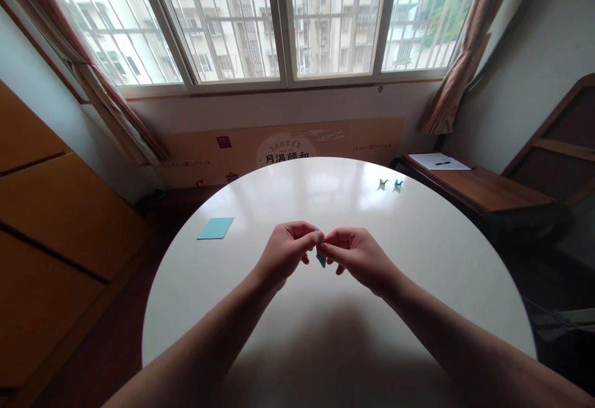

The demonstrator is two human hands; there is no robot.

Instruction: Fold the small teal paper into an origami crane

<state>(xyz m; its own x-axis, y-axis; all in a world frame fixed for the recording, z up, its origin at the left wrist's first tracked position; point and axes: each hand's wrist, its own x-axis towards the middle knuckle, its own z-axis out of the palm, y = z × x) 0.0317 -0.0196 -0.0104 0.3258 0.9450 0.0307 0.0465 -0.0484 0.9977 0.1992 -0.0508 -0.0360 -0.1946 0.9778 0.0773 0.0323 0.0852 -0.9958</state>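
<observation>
Above the middle of the white round table, my left hand and my right hand meet at the fingertips. Both pinch a small folded piece of teal paper. Its lower tip points down between the hands, while the fingers hide its upper part. A flat stack of teal square paper lies on the table to the left. Two small folded paper cranes stand at the far right: a yellow-green paper crane and a blue-green paper crane.
Beyond the table's right edge, a wooden side table bears a white sheet with a dark pen on it. An orange-brown cabinet stands at the left. Behind the table are a printed panel and a barred window.
</observation>
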